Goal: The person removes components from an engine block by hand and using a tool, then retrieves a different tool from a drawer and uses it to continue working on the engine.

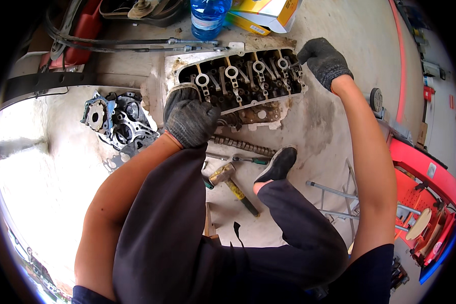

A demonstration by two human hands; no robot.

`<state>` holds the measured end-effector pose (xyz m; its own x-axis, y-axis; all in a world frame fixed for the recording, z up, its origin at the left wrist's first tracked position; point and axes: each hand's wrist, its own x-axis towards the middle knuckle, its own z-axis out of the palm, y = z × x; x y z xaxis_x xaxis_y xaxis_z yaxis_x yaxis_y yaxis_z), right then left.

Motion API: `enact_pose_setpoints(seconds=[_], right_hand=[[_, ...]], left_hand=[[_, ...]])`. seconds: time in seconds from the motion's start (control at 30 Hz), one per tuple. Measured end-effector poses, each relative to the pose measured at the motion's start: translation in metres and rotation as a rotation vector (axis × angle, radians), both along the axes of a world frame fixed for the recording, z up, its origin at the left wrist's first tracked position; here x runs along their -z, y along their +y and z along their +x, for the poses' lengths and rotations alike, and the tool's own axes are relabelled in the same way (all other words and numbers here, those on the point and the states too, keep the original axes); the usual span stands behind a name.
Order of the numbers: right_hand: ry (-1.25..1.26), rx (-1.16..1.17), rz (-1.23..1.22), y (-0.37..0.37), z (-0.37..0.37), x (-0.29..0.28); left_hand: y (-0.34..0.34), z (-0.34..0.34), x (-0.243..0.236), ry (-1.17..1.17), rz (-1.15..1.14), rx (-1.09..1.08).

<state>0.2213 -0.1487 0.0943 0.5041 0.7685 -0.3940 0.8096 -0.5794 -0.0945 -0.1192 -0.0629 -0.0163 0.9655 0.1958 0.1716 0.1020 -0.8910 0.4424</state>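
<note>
The left hand (pixel 191 122) is curled, the right hand (pixel 325 60) bent at the right end of the cylinder head (pixel 242 78) — whether anything is gripped cannot be told. On the floor (pixel 314 152), inside its edges, the head is laid (seemingly braced by a shoe (pixel 179 95)); a hammer (pixel 233 186) is placed within reach.

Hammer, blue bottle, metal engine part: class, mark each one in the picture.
Hammer (pixel 235 190), head view: on its yellow handle.
Blue bottle (pixel 206 18), head view: the middle of its side.
Metal engine part (pixel 244 77), head view: its middle, inside the rim.
</note>
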Motion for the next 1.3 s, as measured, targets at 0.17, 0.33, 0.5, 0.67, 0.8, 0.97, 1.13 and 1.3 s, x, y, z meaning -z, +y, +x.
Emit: enact_pose_setpoints(seconds=[0.17, 0.33, 0.5, 0.67, 0.8, 0.97, 1.13, 1.3], right_hand=[[-0.143, 0.122, 0.075, -0.010, 0.010, 0.017], [-0.151, -0.195, 0.244, -0.015, 0.015, 0.007], [0.111, 0.022, 0.191, -0.041, 0.005, -0.017], [-0.054, -0.046, 0.170, -0.030, -0.003, -0.022], [-0.117, -0.231, 0.035, -0.025, 0.004, -0.024], [-0.096, -0.144, 0.131, -0.023, 0.006, -0.025], [-0.126, -0.162, -0.072, -0.017, 0.001, -0.027], [-0.155, 0.101, 0.093, -0.021, -0.003, -0.026]], left_hand=[[-0.001, 0.051, -0.023, 0.127, -0.231, -0.097], [0.018, 0.211, -0.027, -0.060, -0.336, 0.233], [0.037, 0.303, -0.002, 0.057, -0.176, 0.383], [0.029, 0.301, 0.012, 0.112, -0.081, 0.376], [0.027, 0.302, 0.017, 0.111, -0.049, 0.370], [0.020, 0.305, 0.022, -0.120, 0.090, 0.485], [0.012, 0.294, 0.000, 0.072, -0.083, 0.373], [0.010, 0.285, -0.010, 0.176, -0.089, 0.249]])
